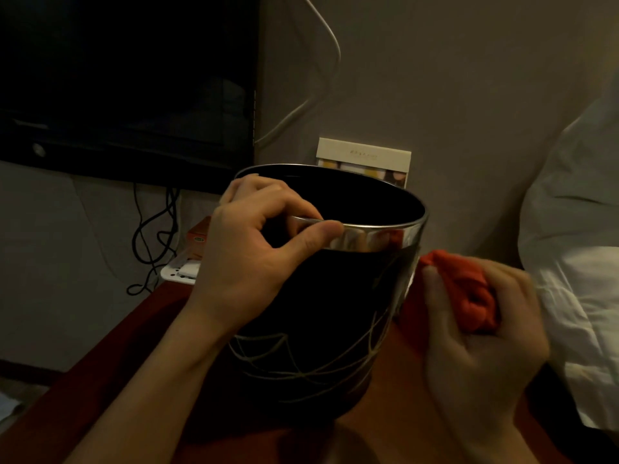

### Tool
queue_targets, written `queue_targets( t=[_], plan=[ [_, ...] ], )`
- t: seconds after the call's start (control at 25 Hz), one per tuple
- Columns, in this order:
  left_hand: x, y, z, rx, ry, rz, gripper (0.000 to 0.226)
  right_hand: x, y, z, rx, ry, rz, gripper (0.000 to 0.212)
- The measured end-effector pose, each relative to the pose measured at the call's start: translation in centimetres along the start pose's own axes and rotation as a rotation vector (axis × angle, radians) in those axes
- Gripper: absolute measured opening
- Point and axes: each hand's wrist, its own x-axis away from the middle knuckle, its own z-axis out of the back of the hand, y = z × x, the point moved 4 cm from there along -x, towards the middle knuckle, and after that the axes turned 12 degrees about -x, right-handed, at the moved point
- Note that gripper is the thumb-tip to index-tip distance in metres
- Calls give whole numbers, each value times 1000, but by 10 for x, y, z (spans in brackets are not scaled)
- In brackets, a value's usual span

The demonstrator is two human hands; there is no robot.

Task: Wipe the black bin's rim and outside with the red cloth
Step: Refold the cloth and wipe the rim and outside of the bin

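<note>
— Judging by how things lie, where does the wiping stand?

— Early or midway, I'd say; no way to tell from one look. The black bin (315,316) stands upright on the dark red counter (110,373), right in front of the person. The left hand (254,249) is clamped on the bin's near-left edge, thumb pressed on the outside of the shiny silver rim (378,237) and fingers hooked over into the mouth. That looks like a steadying grip.

— And the cloth?

— The red cloth (469,296) is bunched up in the right hand (475,329), fingers curled round it, just to the right of the bin's upper wall. Whether the cloth actually touches the bin I can't tell; the hand is blurred, and the wad sits right at the bin's edge, below the rim band.

— So what's done?

— Nothing I can prove. The lighting is dim, and neither rim nor wall shows a clear wiped or dirty patch. The rim reflects the cloth's red, that's all.

— What's left, then?

— By my reckoning, most of it: round the rim, including the stretch under the left hand, then the far side and lower wall with its pale line pattern.
</note>
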Motion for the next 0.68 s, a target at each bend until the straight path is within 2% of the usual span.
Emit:
queue_targets(
  t=[0.12, 0.2, 0.4, 0.56, 0.68],
  plan=[
    [0, 3, -3, 33, -5, 6, 18, -9, 2, 2, 27, 28, -6, 21],
    [0, 4, -6, 34, -7, 4, 18, -4, -8, -3, 54, 8, 71, 22],
    [1, 5, -7, 21, 11, -12, 18, 23, -36, -33, 80, -262, 325, 20],
    [0, 4, -7, 24, 4, -9, 19, -8, -17, -12, 101, -102, 139, 25],
    [1, 5, -8, 24, 18, -12, 22, -9, -13, -7, 80, -67, 78, 24]
  ],
)
